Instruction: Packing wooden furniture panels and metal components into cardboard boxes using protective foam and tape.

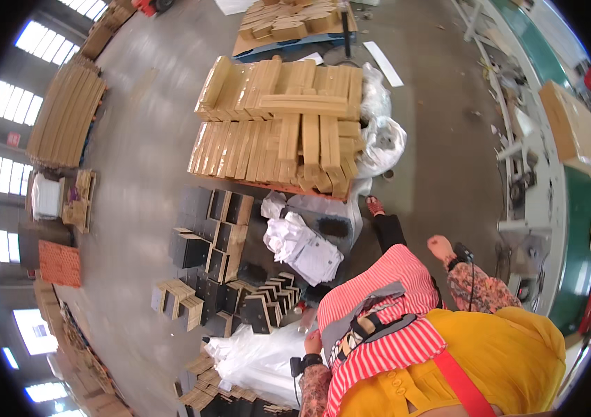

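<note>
your left hand [313, 341] is hanging low beside your striped apron [379, 274], close to the white plastic sheeting [257, 358]; the apron is partly covering it, so you are leaving it unclear whether its fingers are spreading, pressing together or pinching anything, and whether it is touching the sheeting. your right hand [440, 247] is reaching out to the right of your body, looking loosely curled, with nothing visibly sitting in it; it is showing too small to tell how tightly the fingers are closing. dark bands are circling both your wrists. the white plastic sheeting is lying crumpled to the left of your left hand, spreading over flat brown pieces [201, 375] at the lower edge.

farther ahead on the left, black box frames [191, 250] with pale wood edges are standing in groups on the grey floor [139, 208]. beside them, a white bundle [302, 247] is lying in front of a high stack of long brown cartons [240, 149]. clear plastic wrap [382, 149] is bunching against the right side of that stack. your red shoe [374, 205] is showing ahead of the apron. along the right side, a green belt [577, 257] is running on a pale frame, and a large brown carton [573, 128] is resting there, well apart from your right hand.
</note>
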{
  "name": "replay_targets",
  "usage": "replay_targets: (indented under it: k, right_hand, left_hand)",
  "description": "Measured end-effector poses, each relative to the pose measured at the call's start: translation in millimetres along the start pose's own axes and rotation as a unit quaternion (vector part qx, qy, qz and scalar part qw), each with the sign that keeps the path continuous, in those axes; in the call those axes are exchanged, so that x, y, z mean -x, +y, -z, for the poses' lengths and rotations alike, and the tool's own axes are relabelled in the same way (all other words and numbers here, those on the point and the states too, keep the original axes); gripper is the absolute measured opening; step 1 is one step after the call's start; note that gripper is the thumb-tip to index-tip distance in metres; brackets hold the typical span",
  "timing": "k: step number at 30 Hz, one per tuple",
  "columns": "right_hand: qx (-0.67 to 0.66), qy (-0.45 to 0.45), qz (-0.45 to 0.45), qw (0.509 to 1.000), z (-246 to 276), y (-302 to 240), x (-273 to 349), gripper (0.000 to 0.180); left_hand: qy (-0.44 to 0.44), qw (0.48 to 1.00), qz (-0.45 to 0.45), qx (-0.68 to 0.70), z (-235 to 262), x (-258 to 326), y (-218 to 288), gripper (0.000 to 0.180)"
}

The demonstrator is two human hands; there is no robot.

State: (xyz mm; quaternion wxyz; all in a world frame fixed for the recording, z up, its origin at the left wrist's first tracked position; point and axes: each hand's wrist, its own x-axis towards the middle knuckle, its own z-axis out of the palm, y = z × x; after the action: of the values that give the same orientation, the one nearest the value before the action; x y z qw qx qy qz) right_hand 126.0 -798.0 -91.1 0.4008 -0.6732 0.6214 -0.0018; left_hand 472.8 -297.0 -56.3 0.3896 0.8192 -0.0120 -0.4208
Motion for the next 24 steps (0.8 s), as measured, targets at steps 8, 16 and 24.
replay_targets:
  k: [8,16,24]
  right_hand:
    - [0.025,0.071,0.369,0.926,-38.9,-408.5,-343.7,0.070]
    - [0.150,0.014,0.438,0.886,-77.9,-576.7,-557.5,0.097]
    - [0.115,-0.131,0.445,0.879,-74.4,-586.2,-541.5,0.078]
  left_hand:
    - [0.150,0.973,0.153,0.087,-122.0,-12.5,108.0,0.027]
    - [0.162,0.971,0.163,0.073,-205.4,-6.6,257.6,0.025]
    - [0.145,0.925,0.179,0.303,-236.9,-36.8,308.1,0.030]
